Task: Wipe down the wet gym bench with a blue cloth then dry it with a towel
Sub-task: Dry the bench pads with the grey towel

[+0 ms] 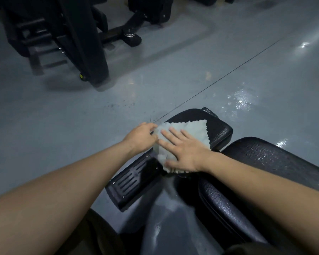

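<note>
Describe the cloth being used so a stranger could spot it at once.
Start at the black gym bench running in from the right. On its small end pad lies the cloth, pressed flat by the right hand, its edge held by the left hand. It is pale and fluffy among black padding.

Pale blue-white cloth (184, 133) w/ zigzag edge — black bench (265, 159), grey floor (63, 116).

Right hand (184, 153) flat, left hand (142, 137) curled.
</note>
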